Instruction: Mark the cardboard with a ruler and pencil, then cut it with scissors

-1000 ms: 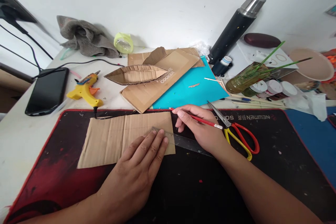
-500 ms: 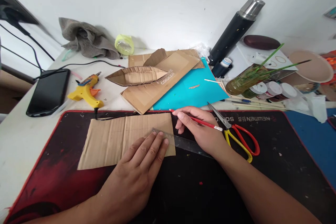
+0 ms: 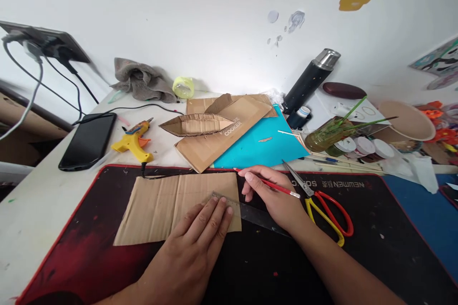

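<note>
My left hand [image 3: 195, 243] lies flat, fingers together and stretched out, on a brown cardboard sheet [image 3: 161, 207] and on the end of a clear ruler [image 3: 250, 212] that crosses the sheet's right edge. My right hand [image 3: 272, 193] pinches a thin red pencil [image 3: 277, 187] just right of the cardboard, its tip pointing toward the sheet's upper right corner. Both rest on a black and red desk mat [image 3: 375, 248].
Red and yellow scissors [image 3: 322, 205] lie right of my right hand. Behind the mat are a cardboard boat shape [image 3: 196, 125], flat cardboard [image 3: 229, 136], a teal sheet [image 3: 265, 145], a yellow glue gun [image 3: 134, 140], a phone [image 3: 88, 140], a dark flask [image 3: 309, 81], and a brush jar [image 3: 324, 136].
The camera has tilted upward, showing more of the wall. My hands, the pencil and the ruler stay in the same places on the cardboard.
</note>
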{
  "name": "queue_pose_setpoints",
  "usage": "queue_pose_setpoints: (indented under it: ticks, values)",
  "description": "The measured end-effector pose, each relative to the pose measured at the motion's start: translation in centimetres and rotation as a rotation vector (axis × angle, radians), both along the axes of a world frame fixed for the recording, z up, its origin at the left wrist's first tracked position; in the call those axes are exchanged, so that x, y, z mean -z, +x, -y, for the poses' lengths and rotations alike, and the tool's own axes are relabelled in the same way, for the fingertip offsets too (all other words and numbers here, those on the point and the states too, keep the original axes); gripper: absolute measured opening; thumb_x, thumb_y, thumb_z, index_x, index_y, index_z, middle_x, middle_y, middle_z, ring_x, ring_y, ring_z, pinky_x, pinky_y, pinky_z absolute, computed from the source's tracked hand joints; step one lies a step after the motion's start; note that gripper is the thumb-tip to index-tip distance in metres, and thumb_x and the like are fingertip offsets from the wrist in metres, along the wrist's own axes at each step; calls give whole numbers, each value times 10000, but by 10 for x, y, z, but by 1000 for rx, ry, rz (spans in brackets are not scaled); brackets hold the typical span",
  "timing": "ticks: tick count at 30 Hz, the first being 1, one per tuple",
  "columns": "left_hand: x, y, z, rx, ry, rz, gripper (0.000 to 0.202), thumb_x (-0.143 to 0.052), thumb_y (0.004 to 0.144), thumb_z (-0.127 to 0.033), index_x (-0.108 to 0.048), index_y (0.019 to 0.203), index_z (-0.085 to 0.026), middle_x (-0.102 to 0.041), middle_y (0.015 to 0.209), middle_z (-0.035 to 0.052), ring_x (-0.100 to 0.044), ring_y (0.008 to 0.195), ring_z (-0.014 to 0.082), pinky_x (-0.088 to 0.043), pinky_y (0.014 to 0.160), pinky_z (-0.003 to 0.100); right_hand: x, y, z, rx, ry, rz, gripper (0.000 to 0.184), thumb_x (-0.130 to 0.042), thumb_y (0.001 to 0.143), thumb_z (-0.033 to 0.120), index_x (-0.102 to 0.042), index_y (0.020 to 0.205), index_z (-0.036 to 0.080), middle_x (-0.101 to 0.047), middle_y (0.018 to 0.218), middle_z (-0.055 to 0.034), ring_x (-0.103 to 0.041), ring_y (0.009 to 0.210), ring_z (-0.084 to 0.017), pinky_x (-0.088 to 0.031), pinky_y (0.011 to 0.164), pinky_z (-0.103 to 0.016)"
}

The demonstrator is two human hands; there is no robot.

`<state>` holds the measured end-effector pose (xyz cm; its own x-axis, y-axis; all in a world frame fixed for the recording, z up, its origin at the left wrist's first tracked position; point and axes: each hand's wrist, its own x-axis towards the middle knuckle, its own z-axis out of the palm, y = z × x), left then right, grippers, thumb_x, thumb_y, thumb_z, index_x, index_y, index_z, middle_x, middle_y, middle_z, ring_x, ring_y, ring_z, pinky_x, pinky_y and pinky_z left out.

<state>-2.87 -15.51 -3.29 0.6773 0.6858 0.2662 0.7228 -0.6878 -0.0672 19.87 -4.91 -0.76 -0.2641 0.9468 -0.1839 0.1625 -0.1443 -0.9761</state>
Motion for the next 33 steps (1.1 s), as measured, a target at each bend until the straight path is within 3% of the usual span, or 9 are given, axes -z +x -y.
queue_pose_setpoints:
  ticks: [9, 33]
  values:
    - [0, 2, 0, -19, -24, 34, 656, -515, 979, -251, -524, 1602, -44, -587, 1642, 187, -462, 1552, 352, -321, 1274, 477, 2, 2, -3, -2, 36, -32, 493, -704, 998, 679, -795, 1022, 195, -757, 755, -26, -704, 623, -174, -588, 646, -319]
    - [-4, 3, 0, -18, -92, 59, 622, -460, 1008, -192, -481, 1605, -17, -575, 1644, 217, -469, 1547, 377, -287, 1276, 496, 0, 1, -2, 3, 80, -50, 404, -699, 1047, 583, -810, 1016, 196, -762, 751, -9, -707, 623, -148, -597, 641, -287]
